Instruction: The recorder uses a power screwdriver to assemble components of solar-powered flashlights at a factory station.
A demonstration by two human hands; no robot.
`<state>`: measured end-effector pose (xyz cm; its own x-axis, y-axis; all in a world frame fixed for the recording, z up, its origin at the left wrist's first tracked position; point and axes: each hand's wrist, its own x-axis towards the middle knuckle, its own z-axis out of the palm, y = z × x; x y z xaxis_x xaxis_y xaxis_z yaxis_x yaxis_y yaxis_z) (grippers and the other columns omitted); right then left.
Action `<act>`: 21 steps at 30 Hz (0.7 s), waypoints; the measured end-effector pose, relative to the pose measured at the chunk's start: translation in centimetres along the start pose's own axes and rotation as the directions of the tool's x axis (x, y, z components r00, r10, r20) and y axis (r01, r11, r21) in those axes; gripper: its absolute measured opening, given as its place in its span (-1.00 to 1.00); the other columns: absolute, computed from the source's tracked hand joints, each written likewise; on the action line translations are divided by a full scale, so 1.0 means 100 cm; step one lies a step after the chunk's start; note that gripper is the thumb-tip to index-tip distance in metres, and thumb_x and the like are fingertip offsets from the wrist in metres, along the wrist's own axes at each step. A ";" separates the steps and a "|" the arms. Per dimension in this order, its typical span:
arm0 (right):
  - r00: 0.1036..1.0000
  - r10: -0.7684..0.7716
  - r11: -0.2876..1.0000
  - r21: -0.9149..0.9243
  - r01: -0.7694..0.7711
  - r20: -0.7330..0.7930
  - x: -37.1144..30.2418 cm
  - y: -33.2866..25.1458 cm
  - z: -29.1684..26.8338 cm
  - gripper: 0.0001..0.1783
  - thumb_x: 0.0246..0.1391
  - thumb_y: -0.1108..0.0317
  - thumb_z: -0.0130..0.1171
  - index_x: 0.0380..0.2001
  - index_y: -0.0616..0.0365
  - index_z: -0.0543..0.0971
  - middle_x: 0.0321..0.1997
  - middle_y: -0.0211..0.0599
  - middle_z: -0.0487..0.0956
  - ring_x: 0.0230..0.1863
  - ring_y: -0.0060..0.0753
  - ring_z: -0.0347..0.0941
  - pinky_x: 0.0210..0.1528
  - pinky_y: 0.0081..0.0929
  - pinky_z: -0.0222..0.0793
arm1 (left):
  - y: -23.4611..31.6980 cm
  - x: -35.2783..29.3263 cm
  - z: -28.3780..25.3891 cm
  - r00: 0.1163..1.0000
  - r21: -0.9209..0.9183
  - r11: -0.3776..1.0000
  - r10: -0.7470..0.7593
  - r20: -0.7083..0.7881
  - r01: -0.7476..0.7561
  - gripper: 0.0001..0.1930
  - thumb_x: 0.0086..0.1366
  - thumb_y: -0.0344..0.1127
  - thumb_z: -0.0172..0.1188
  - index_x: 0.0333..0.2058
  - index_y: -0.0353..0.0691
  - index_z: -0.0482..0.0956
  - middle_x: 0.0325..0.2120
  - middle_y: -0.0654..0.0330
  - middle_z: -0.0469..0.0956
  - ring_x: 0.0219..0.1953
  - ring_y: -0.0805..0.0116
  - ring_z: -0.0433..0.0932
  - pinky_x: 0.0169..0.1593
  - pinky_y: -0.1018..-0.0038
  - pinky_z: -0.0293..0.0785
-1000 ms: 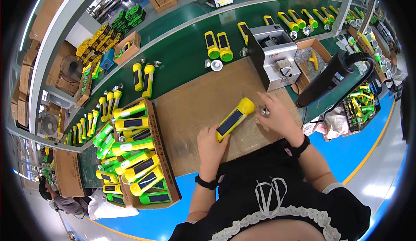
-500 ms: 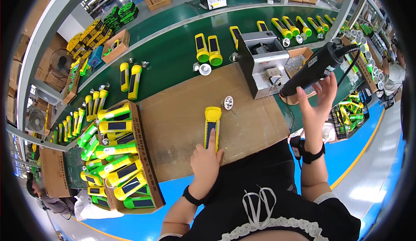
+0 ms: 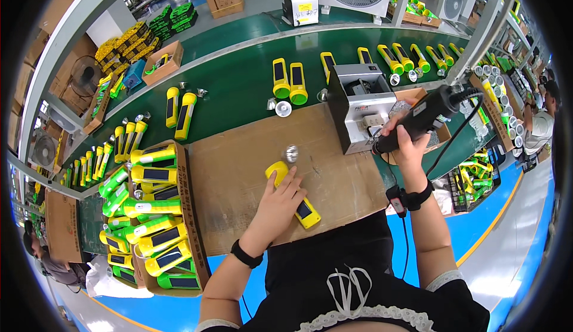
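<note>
Yellow torch (image 3: 307, 214) clasped under left hand (image 3: 277, 199); right of torch, right hand (image 3: 409, 150) wrapped round black driver (image 3: 426, 115).

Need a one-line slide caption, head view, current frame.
Left hand across a yellow flashlight on a cardboard sheet; right hand gripping a black corded tool.

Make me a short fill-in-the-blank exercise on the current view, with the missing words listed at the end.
1. The left hand holds a flashlight whose casing is ____.
2. The right hand grips a power tool with a body coloured ____.
3. A silvery reflector lies on a brown sheet of ____.
4. Beyond that sheet, the tabletop is ____.

Missing words: yellow; black; cardboard; green.
</note>
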<state>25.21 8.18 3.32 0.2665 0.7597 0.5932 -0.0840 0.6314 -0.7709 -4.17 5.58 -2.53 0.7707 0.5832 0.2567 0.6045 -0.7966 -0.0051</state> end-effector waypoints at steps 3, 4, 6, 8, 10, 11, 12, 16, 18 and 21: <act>0.989 -0.074 0.997 -0.029 0.071 -0.126 0.005 -0.007 0.006 -0.32 -0.07 0.45 0.18 0.12 0.35 0.15 -0.54 -0.28 0.46 -0.50 -0.48 0.42 -0.34 -0.52 0.37 | 0.005 0.007 0.008 0.984 -0.051 0.983 -0.173 0.049 0.176 -0.58 -0.10 -0.26 0.31 -0.22 -0.25 0.47 -0.19 0.11 0.45 0.05 0.15 0.35 0.26 0.03 0.01; 0.977 -0.140 0.989 -0.065 0.131 -0.163 0.011 -0.011 0.008 -0.31 -0.06 0.45 0.19 0.12 0.36 0.14 -0.55 -0.28 0.46 -0.52 -0.48 0.42 -0.35 -0.52 0.37 | 0.006 0.011 0.009 0.981 -0.096 0.977 -0.191 0.018 0.192 -0.51 -0.15 -0.17 0.36 -0.23 -0.29 0.46 -0.34 0.12 0.44 -0.16 0.16 0.42 0.15 0.09 0.19; 0.955 -0.202 0.976 -0.126 0.178 -0.216 0.019 -0.019 0.010 -0.33 -0.04 0.48 0.18 0.13 0.37 0.13 -0.59 -0.29 0.47 -0.54 -0.49 0.42 -0.36 -0.52 0.38 | 0.016 0.018 0.019 0.963 -0.166 0.948 -0.269 0.030 0.270 -0.50 -0.13 -0.14 0.36 -0.23 -0.28 0.46 -0.34 0.11 0.43 -0.20 0.15 0.41 0.06 0.14 0.25; 0.956 -0.187 0.981 -0.098 0.168 -0.227 0.025 -0.014 0.009 -0.33 -0.04 0.49 0.17 0.13 0.37 0.14 -0.59 -0.30 0.47 -0.53 -0.49 0.42 -0.36 -0.52 0.38 | 0.023 0.026 0.029 0.940 -0.234 0.911 -0.338 0.046 0.339 -0.50 -0.10 -0.10 0.35 -0.23 -0.28 0.45 -0.35 0.10 0.42 -0.23 0.14 0.41 -0.03 0.18 0.32; 0.963 -0.189 0.975 -0.155 0.161 -0.190 0.030 -0.003 0.006 -0.32 -0.01 0.41 0.16 0.13 0.36 0.11 -0.57 -0.27 0.44 -0.54 -0.45 0.39 -0.39 -0.45 0.38 | 0.028 0.031 0.035 0.940 -0.115 0.934 -0.335 0.057 0.340 -0.46 -0.07 -0.06 0.33 -0.17 -0.30 0.43 -0.31 0.06 0.41 -0.24 0.11 0.40 -0.15 0.23 0.33; 0.965 -0.186 0.975 -0.157 0.157 -0.187 0.031 0.001 0.006 -0.32 -0.01 0.41 0.16 0.13 0.36 0.11 -0.57 -0.27 0.44 -0.54 -0.45 0.39 -0.39 -0.45 0.38 | 0.029 0.033 0.036 0.940 -0.119 0.932 -0.337 0.060 0.342 -0.46 -0.07 -0.06 0.33 -0.17 -0.30 0.43 -0.31 0.06 0.41 -0.24 0.11 0.40 -0.15 0.23 0.33; 0.975 -0.157 0.971 -0.207 0.123 -0.154 0.031 0.004 0.008 -0.34 -0.01 0.43 0.14 0.13 0.35 0.11 -0.59 -0.29 0.44 -0.56 -0.46 0.38 -0.40 -0.47 0.37 | 0.031 0.033 0.036 0.946 -0.125 0.938 -0.323 0.025 0.324 -0.45 -0.05 -0.07 0.32 -0.14 -0.30 0.42 -0.29 0.05 0.40 -0.23 0.11 0.40 -0.14 0.24 0.32; 0.990 -0.065 0.961 -0.277 0.029 -0.122 0.040 -0.001 0.012 -0.37 -0.06 0.51 0.09 0.10 0.35 0.13 -0.64 -0.30 0.41 -0.62 -0.47 0.36 -0.45 -0.50 0.36 | 0.041 0.042 0.044 0.947 -0.193 0.938 -0.309 -0.088 0.288 -0.43 -0.02 -0.12 0.30 -0.06 -0.31 0.40 -0.27 0.02 0.39 -0.21 0.09 0.39 -0.12 0.25 0.31; 0.995 -0.017 0.970 -0.244 -0.009 -0.102 0.043 -0.002 0.012 -0.35 -0.11 0.55 0.07 0.10 0.35 0.13 -0.64 -0.29 0.40 -0.65 -0.47 0.34 -0.49 -0.48 0.34 | 0.043 0.046 0.047 0.936 -0.244 0.915 -0.347 -0.063 0.323 -0.44 -0.03 -0.15 0.31 -0.07 -0.30 0.40 -0.27 0.02 0.39 -0.20 0.08 0.39 -0.12 0.25 0.31; 0.995 0.086 0.986 -0.137 -0.092 -0.047 0.028 -0.007 0.009 -0.42 -0.14 0.61 0.05 0.05 0.32 0.22 -0.60 -0.33 0.45 -0.61 -0.50 0.40 -0.50 -0.53 0.35 | 0.043 0.047 0.049 0.905 -0.345 0.857 -0.423 -0.044 0.383 -0.47 -0.06 -0.21 0.34 -0.09 -0.28 0.43 -0.27 0.04 0.39 -0.20 0.06 0.39 -0.11 0.23 0.31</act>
<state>25.16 10.04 5.72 0.3032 0.8031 0.5130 0.0244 0.5316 -0.8466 3.03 5.65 -6.12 0.4333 0.8577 0.2770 0.7440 -0.5138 0.4272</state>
